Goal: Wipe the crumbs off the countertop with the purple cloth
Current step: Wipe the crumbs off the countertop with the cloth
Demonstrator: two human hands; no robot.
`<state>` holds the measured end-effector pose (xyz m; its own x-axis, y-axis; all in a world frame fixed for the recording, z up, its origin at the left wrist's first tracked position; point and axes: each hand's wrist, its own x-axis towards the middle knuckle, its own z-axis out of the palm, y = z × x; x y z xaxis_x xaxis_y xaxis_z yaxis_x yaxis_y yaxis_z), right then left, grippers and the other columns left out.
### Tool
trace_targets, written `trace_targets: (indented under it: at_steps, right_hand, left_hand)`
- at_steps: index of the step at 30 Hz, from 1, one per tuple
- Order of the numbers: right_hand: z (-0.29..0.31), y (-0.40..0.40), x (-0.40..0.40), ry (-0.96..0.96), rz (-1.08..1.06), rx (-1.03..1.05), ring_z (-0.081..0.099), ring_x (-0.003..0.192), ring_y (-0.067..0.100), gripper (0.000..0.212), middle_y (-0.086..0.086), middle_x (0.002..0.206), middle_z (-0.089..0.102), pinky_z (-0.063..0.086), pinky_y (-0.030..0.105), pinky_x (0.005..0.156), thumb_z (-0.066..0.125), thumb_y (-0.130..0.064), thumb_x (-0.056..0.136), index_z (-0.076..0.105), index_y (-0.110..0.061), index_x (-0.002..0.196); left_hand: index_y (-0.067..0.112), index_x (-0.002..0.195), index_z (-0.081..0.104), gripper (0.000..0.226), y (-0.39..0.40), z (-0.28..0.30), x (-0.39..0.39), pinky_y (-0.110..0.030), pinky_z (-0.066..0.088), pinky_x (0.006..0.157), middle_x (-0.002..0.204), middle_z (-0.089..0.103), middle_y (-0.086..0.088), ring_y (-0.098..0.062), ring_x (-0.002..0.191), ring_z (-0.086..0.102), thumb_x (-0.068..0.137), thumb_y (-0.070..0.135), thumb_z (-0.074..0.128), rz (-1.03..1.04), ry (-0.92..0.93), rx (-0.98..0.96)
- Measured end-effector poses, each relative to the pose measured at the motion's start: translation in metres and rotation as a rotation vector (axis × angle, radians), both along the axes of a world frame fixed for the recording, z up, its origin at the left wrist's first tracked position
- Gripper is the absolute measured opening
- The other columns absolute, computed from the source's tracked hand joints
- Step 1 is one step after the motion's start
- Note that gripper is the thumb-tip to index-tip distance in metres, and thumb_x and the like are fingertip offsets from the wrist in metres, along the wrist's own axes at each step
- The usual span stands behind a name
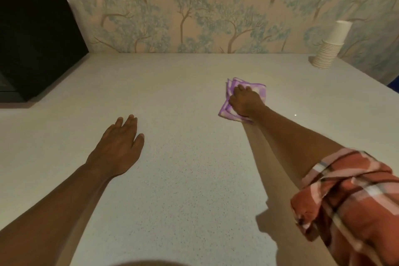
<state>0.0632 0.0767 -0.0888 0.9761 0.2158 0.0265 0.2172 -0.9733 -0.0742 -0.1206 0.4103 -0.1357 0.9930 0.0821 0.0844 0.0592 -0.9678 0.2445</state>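
The right hand (245,101) is stretched far forward, palm down, fingers spread flat and pressing. The left hand (121,142) lies nearer, palm down, fingers together, with the forearm extended straight.

A pale speckled countertop (183,179) runs back to a wall papered with trees. A folded purple cloth (257,88) lies flat right of centre, pressed under the right hand (244,101). The left hand (121,140) rests palm down left of centre. A black appliance (36,34) fills the far left corner; a stack of white paper cups (330,47) stands at the far right corner.
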Motion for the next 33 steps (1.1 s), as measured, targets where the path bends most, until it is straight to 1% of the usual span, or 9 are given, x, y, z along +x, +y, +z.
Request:
trace_targets:
  at_steps: [3,7,9,13,15,18,23,29,33]
  right_hand:
    - [-0.005,0.022,-0.018,0.050,0.169,0.092,0.044,0.133,0.036,0.046,0.022,0.140,0.048,0.043,0.046,0.104,0.025,-0.023,0.104,0.059,-0.001,0.125]
    - [-0.018,0.036,-0.064,-0.005,0.229,0.094,0.031,0.148,0.035,0.051,0.018,0.159,0.034,0.030,0.048,0.119,0.031,-0.028,0.102,0.041,-0.005,0.147]
    - [-0.025,0.027,-0.077,-0.027,0.222,0.144,0.025,0.152,0.031,0.058,0.014,0.163,0.029,0.021,0.047,0.124,0.037,-0.030,0.100,0.032,-0.008,0.153]
    - [-0.021,-0.002,-0.052,-0.003,0.076,0.119,0.024,0.153,0.031,0.060,0.013,0.165,0.025,0.020,0.048,0.124,0.038,-0.034,0.100,0.031,-0.010,0.155]
    - [-0.014,-0.010,-0.034,0.014,-0.012,0.091,0.024,0.152,0.034,0.057,0.017,0.163,0.026,0.021,0.052,0.122,0.035,-0.035,0.101,0.034,-0.011,0.153]
    - [-0.010,0.000,-0.016,0.074,0.042,0.068,0.029,0.145,0.044,0.046,0.026,0.154,0.035,0.024,0.060,0.118,0.031,-0.030,0.103,0.053,-0.010,0.138]
    - [-0.008,0.060,-0.016,0.110,0.050,0.081,0.010,0.155,0.036,0.063,0.013,0.168,0.013,0.010,0.055,0.124,0.030,-0.040,0.100,0.023,-0.016,0.158]
    - [-0.013,0.118,-0.067,0.073,0.254,0.013,0.016,0.152,0.045,0.064,0.017,0.167,0.018,0.018,0.055,0.123,0.024,-0.041,0.102,0.020,-0.008,0.157]
    - [-0.016,0.125,-0.110,0.071,0.347,0.028,0.011,0.154,0.042,0.065,0.016,0.168,0.014,0.014,0.053,0.125,0.023,-0.042,0.102,0.018,-0.010,0.159]
  left_hand:
    - [0.011,0.156,0.011,0.064,0.001,0.000,0.001,-0.034,0.003,0.121,0.165,0.008,-0.004,-0.022,0.152,0.003,0.101,0.044,0.023,-0.003,0.005,0.002]
    - [0.011,0.155,0.014,0.064,0.000,0.000,0.000,-0.034,0.003,0.121,0.165,0.008,-0.004,-0.022,0.152,0.003,0.101,0.044,0.022,0.004,0.009,0.019]
    - [0.012,0.155,0.014,0.065,0.000,0.001,0.000,-0.034,0.003,0.121,0.165,0.007,-0.003,-0.021,0.152,0.002,0.101,0.047,0.021,0.003,0.011,0.017]
    - [0.013,0.155,0.012,0.069,-0.003,0.004,-0.003,-0.033,0.001,0.121,0.165,0.004,-0.002,-0.020,0.152,0.000,0.099,0.052,0.017,0.008,0.026,0.012]
    - [0.013,0.155,0.012,0.069,-0.005,0.004,-0.003,-0.033,0.001,0.120,0.165,0.005,-0.003,-0.020,0.152,0.001,0.099,0.052,0.017,0.008,0.024,0.022]
    - [0.012,0.155,0.014,0.068,-0.004,0.003,-0.001,-0.035,0.002,0.121,0.165,0.006,-0.003,-0.022,0.152,0.002,0.100,0.051,0.018,0.013,0.018,0.038]
    - [0.012,0.155,0.015,0.066,-0.003,0.002,0.000,-0.035,0.003,0.121,0.165,0.007,-0.004,-0.023,0.152,0.003,0.100,0.049,0.018,0.013,0.012,0.053]
    - [0.012,0.155,0.015,0.064,-0.005,0.005,0.001,-0.037,0.004,0.121,0.165,0.009,-0.006,-0.025,0.152,0.004,0.101,0.046,0.020,0.018,0.023,0.070]
    - [0.011,0.155,0.017,0.064,-0.006,0.007,-0.001,-0.037,0.005,0.121,0.164,0.011,-0.007,-0.026,0.152,0.006,0.101,0.045,0.022,0.027,0.022,0.063]
